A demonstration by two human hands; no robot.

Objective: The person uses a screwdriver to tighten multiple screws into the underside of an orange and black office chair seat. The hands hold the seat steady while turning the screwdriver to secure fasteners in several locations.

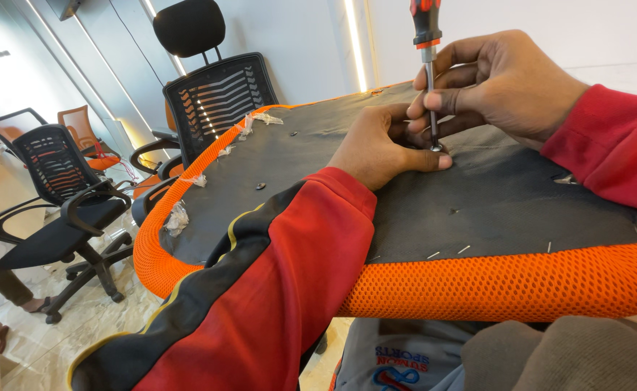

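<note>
While the right hand [503, 83] pinches the steel shaft of a screwdriver [427, 65] between thumb and fingertips, the tool stands nearly upright, its black and orange-red handle running out of the top of the view and its tip set down on the black fabric underside [492, 195] of an overturned chair seat. The left hand [383, 148] lies curled on that fabric just beside the tip, fingers bent in and the forefinger stretched flat toward the shaft, gripping nothing that can be seen. Both arms wear red sleeves, the left with black and yellow trim. An orange mesh rim [521, 282] wraps the seat's edge, and metal staples [464, 249] show along the fabric's border near it. Scraps of clear plastic wrap [176, 219] cling to the far side of the rim. Beyond the seat stand black mesh office chairs [217, 98], and an orange-backed one further left [79, 130], on a pale tiled floor [79, 326].
</note>
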